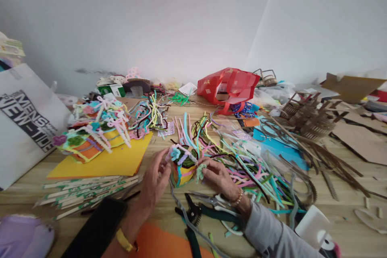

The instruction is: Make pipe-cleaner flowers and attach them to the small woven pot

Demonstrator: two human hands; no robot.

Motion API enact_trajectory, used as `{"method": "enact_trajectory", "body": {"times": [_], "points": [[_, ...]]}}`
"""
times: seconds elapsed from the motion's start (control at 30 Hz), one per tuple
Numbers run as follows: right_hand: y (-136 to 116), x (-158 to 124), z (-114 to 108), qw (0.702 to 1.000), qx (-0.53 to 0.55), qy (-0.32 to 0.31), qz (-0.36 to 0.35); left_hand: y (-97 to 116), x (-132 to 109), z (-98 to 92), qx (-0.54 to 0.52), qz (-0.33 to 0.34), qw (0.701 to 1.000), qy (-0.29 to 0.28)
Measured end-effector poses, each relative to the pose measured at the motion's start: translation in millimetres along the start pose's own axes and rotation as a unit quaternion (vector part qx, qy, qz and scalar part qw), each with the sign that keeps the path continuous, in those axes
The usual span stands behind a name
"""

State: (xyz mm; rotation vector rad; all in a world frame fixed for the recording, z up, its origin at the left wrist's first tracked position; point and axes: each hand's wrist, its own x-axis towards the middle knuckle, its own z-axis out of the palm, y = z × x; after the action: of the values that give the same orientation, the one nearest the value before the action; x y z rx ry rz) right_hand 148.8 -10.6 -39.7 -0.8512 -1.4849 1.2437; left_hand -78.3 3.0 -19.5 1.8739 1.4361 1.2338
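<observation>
Wooden tabletop [341, 177] is strewn with loose pipe cleaners [242, 169], and a pipe-cleaner pot [184, 167] is held at its edge-side front between both hands, fingers of the left hand [155, 177] pinched on its top, fingers of the right hand [217, 175] clenched on a green curl [199, 172].

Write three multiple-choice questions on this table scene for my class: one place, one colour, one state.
1. Where is the red bag?
A) Far side of the table, by the wall
B) Near edge
C) Under the table

2. What colour is the paper under the pipe-cleaner crafts?
A) Blue
B) Yellow
C) Green

3. What is the right hand doing?
A) Lying flat, empty
B) Wearing a glove
C) Pinching a pipe-cleaner piece

1 A: it stands by the wall.
2 B: yellow shows beneath them.
3 C: its fingertips grip it.
</observation>
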Motion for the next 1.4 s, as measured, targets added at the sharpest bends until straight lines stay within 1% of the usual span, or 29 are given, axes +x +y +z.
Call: {"method": "enact_trajectory", "body": {"times": [0.03, 0.07, 0.13, 0.2, 0.27, 0.37, 0.5, 0.6, 0.7, 0.8, 0.9, 1.07, 1.4], "points": [[0, 0, 0, 1.000, -0.005, 0.000, -0.001, 2, -3, 1.4, 0.032, 0.021, 0.999, 0.005], [0, 0, 0, 1.000, -0.009, 0.000, -0.001, 3, -6, 3.1, 0.060, 0.056, 0.996, 0.017], [0, 1, -1, 1.000, -0.013, 0.000, 0.002, 3, -11, 7.4, 0.098, 0.109, 0.989, 0.029], [0, 1, -1, 1.000, -0.013, -0.003, 0.003, 0, -13, 13.0, 0.105, 0.133, 0.985, 0.035], [0, 1, -1, 1.000, -0.017, -0.007, -0.002, -3, -16, 18.6, 0.092, 0.125, 0.987, 0.036], [0, 1, 1, 1.000, -0.018, -0.009, -0.008, -5, -19, 24.3, 0.069, 0.101, 0.992, 0.016], [-2, 1, 2, 1.000, -0.028, 0.006, -0.011, -3, -21, 25.7, 0.049, 0.077, 0.996, 0.010], [-10, 1, 2, 0.998, -0.062, 0.017, -0.026, -4, -21, 25.4, 0.040, 0.074, 0.996, 0.010], [-25, 1, 4, 0.985, -0.138, 0.038, -0.091, -7, -20, 25.2, 0.030, 0.076, 0.997, 0.005], [-41, 1, 9, 0.953, -0.234, 0.078, -0.175, -8, -20, 24.6, 0.027, 0.083, 0.996, 0.002], [-50, 4, 16, 0.926, -0.294, 0.079, -0.222, -8, -20, 23.9, 0.030, 0.084, 0.996, -0.002], [-45, 11, 21, 0.905, -0.337, 0.076, -0.249, -9, -21, 24.1, 0.035, 0.077, 0.996, -0.003], [-36, 13, 20, 0.897, -0.353, 0.070, -0.257, -8, -22, 23.6, 0.026, 0.075, 0.997, -0.010]]}}
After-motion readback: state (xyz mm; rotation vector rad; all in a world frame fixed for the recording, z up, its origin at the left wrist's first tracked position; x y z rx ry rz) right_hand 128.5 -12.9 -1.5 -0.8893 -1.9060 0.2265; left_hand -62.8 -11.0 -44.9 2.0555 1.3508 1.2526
